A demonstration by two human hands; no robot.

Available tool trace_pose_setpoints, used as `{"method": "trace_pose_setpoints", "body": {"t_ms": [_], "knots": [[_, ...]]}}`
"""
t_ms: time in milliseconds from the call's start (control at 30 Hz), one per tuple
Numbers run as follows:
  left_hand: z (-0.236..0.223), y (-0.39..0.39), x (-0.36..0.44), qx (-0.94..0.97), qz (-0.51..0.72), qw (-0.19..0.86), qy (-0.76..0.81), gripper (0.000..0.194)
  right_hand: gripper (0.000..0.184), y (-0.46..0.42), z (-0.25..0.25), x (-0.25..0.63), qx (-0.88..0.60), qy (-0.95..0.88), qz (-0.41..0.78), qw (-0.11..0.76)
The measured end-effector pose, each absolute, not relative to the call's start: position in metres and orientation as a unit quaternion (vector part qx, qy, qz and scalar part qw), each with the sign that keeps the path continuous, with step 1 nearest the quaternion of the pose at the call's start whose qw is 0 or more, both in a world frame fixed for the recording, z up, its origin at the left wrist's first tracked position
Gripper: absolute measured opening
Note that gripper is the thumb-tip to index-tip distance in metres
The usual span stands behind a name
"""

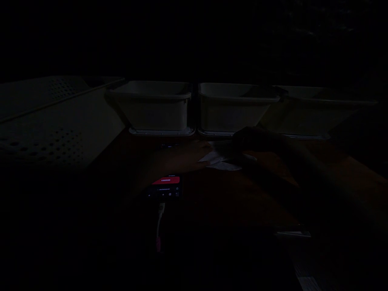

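Note:
The view is very dark. A thin white folded sheet [226, 163], paper or cloth, lies low over the table between my two hands. My left hand [192, 155] reaches in from the left, its thumb and fingers closed about the sheet's left edge. At the sheet's far right side, my right hand [250, 139] is a dark shape with curled fingers that seem to pinch it; the fingertips are hard to see. Under my left forearm lies a lit phone [165, 190], partly covered, with a red band on its screen.
Three pale bins, a left one [157, 113], a middle one [232, 115] and a right one [300, 117], stand in a row behind my hands. A large perforated basket [100, 117] is at the left. A white cable [159, 218] runs from the phone over the brown table [218, 198].

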State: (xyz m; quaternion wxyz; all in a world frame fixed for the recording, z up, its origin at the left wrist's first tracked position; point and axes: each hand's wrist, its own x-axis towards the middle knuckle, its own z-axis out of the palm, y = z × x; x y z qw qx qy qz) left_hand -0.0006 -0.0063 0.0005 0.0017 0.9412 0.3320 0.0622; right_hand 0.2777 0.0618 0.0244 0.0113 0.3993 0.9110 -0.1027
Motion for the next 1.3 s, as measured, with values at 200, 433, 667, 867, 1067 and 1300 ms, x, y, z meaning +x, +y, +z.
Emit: {"method": "trace_pose_setpoints", "body": {"t_ms": [200, 433, 667, 867, 1067, 1300], "knots": [[0.001, -0.005, 0.0, 0.941, 0.051, 0.01, 0.334, 0.039, 0.024, 0.057, 0.03, 0.272, 0.454, 0.885, -0.079, 0.064], [0.005, -0.009, 0.002, 0.94, 0.047, -0.003, 0.337, 0.039, 0.021, 0.078, 0.011, 0.288, 0.441, 0.876, -0.192, -0.04], [0.008, -0.011, 0.002, 0.942, 0.035, -0.009, 0.333, 0.035, 0.018, 0.08, 0.012, 0.294, 0.443, 0.869, -0.217, -0.049], [0.009, -0.01, 0.003, 0.944, 0.044, 0.019, 0.326, 0.041, 0.017, 0.057, 0.027, 0.279, 0.39, 0.905, -0.161, -0.058], [0.011, -0.013, 0.003, 0.944, 0.05, 0.03, 0.325, 0.041, 0.024, 0.053, 0.026, 0.272, 0.435, 0.888, -0.142, -0.04], [0.007, -0.01, 0.002, 0.942, 0.052, 0.035, 0.328, 0.041, 0.02, 0.055, 0.026, 0.275, 0.397, 0.906, -0.143, -0.037]]}}
